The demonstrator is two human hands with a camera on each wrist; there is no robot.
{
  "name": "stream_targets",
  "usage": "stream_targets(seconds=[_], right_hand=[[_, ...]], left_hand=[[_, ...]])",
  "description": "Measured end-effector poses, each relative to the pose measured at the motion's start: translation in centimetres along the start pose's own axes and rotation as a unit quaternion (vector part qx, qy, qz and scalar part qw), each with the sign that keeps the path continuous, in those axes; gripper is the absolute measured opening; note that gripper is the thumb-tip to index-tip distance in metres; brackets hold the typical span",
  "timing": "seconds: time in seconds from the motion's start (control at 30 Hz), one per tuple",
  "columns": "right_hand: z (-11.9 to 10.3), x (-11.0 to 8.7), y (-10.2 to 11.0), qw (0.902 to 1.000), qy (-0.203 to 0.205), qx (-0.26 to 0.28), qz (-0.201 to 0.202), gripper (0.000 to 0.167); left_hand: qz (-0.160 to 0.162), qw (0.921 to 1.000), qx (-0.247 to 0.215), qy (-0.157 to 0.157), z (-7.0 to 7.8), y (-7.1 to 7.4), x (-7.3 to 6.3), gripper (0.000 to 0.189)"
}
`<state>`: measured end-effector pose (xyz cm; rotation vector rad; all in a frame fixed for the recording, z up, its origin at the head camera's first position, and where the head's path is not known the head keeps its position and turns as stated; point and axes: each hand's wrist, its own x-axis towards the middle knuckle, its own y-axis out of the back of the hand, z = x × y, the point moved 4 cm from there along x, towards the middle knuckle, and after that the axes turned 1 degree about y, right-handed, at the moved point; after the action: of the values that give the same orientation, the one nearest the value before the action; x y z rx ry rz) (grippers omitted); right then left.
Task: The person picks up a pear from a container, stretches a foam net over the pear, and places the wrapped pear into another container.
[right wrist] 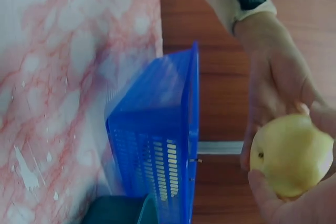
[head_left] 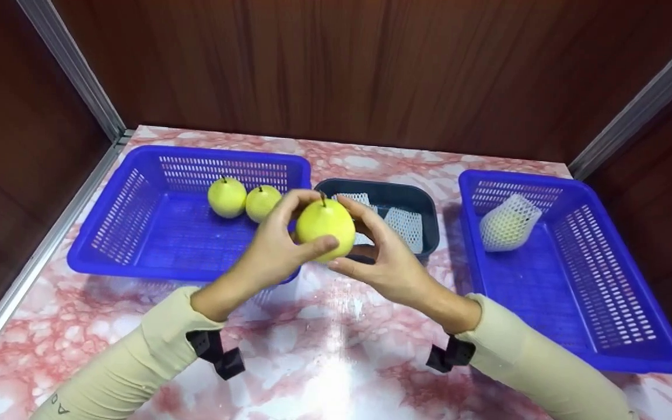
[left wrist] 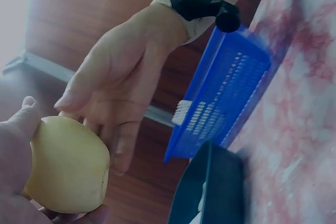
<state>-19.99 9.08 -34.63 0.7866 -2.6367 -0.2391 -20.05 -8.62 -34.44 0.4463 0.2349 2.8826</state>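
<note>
In the head view both hands hold a yellow-green pear (head_left: 326, 227), stem upward, above the table's middle. My left hand (head_left: 269, 248) grips its left side, thumb across the front and fingers behind. My right hand (head_left: 391, 262) curves round the right side, fingertips near the stem and thumb at the lower edge. The left wrist view shows the pear (left wrist: 68, 163) in my left hand (left wrist: 18, 150), with the right hand (left wrist: 126, 72) close beside it. In the right wrist view the right thumb lies against the pear (right wrist: 291, 156).
A blue basket (head_left: 190, 268) at left holds two bare pears (head_left: 227, 197). Behind the hands stands a dark bin (head_left: 429, 216) with white foam nets (head_left: 404, 227). The right blue basket (head_left: 633, 361) holds a net-wrapped pear (head_left: 510, 224). Wooden panels (head_left: 371, 76) enclose the marbled table (head_left: 289, 361).
</note>
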Motion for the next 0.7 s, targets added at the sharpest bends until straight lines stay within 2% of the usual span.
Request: stream_targets(seconds=[0.3,0.43,0.53,0.7], right_hand=[[-0.4,-2.4,0.1,0.9991,-0.004,-0.030,0.031,0.077],[0.0,-3.6,0.4,0.9986,-0.014,-0.032,0.039,0.078],[0.6,-4.3,0.6,0.9982,-0.022,-0.032,0.045,0.079],[2.2,-5.5,0.5,0.9979,-0.036,-0.023,0.048,0.080]], left_hand=[[-0.056,0.9984,0.000,-0.009,-0.2,-1.6,-1.4,0.089],[-0.094,0.9950,0.005,-0.033,-0.4,-2.1,-2.0,0.084],[-0.115,0.9923,-0.008,-0.045,-0.6,-2.5,-2.4,0.079],[-0.122,0.9917,-0.025,-0.030,-1.8,-3.4,-3.3,0.074]])
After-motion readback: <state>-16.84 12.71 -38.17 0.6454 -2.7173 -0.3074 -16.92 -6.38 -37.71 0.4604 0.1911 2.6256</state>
